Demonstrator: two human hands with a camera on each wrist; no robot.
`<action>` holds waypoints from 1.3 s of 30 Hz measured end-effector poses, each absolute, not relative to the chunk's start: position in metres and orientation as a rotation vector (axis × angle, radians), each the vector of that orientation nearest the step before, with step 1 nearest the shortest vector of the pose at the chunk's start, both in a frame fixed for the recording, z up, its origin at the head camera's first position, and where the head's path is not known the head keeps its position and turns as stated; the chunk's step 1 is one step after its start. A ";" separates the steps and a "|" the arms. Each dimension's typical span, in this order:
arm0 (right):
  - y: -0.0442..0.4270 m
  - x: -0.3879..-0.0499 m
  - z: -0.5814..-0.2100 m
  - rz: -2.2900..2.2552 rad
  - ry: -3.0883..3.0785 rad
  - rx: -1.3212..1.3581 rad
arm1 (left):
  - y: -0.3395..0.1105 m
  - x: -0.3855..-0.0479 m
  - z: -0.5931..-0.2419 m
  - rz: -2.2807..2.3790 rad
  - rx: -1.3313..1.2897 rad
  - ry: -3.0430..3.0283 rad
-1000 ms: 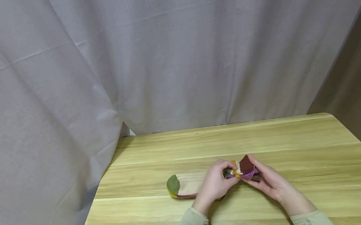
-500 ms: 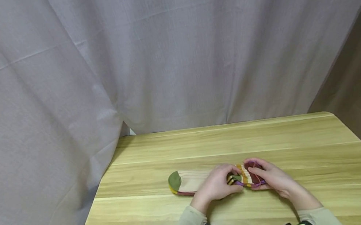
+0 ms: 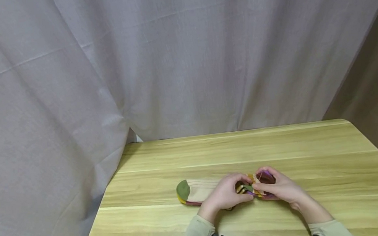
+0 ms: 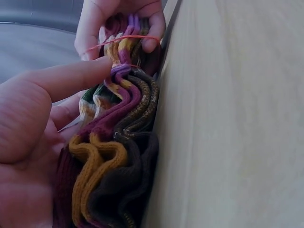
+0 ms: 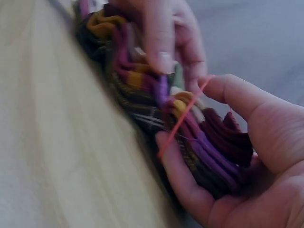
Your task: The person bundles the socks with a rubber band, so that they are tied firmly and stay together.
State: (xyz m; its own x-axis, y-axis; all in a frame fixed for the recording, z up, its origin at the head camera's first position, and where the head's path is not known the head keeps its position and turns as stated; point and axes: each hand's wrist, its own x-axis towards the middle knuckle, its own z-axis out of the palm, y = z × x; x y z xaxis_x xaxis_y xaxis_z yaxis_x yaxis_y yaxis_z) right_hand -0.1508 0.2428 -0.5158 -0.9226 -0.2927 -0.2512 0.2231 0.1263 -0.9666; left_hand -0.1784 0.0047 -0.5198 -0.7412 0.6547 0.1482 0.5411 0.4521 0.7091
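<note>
A stack of striped socks (image 3: 201, 189) lies lengthwise on the table, with cream, olive, mustard, maroon and purple parts. My left hand (image 3: 226, 193) grips the stack around its middle, with the thumb along the near side in the left wrist view. At the cuff end, my right hand (image 3: 283, 189) reaches around the socks with curled fingers. A thin red rubber band (image 5: 183, 121) is stretched across the folded layers between my right thumb and finger. That same rubber band (image 4: 137, 36) crosses the cuffs in the left wrist view. The socks' middle is hidden under my left hand.
The wooden table (image 3: 146, 234) extends around the socks on all sides. Grey curtains (image 3: 176, 65) hang behind it and on the left, with a darker brown curtain (image 3: 372, 87) at the right.
The cuff end, raised and tilted a second ago, now lies lower. My right hand has turned over it, then slid left with the rubber band towards my left hand.
</note>
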 end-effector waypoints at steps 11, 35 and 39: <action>0.240 -0.147 -0.510 -1.679 2.150 -0.119 | 0.003 -0.178 -0.516 1.270 0.941 2.466; 0.264 -0.149 -0.505 -1.595 2.412 -0.131 | -0.005 -0.179 -0.511 1.172 1.005 2.446; 0.267 -0.152 -0.506 -1.598 2.469 -0.193 | -0.016 -0.182 -0.503 1.088 1.047 2.456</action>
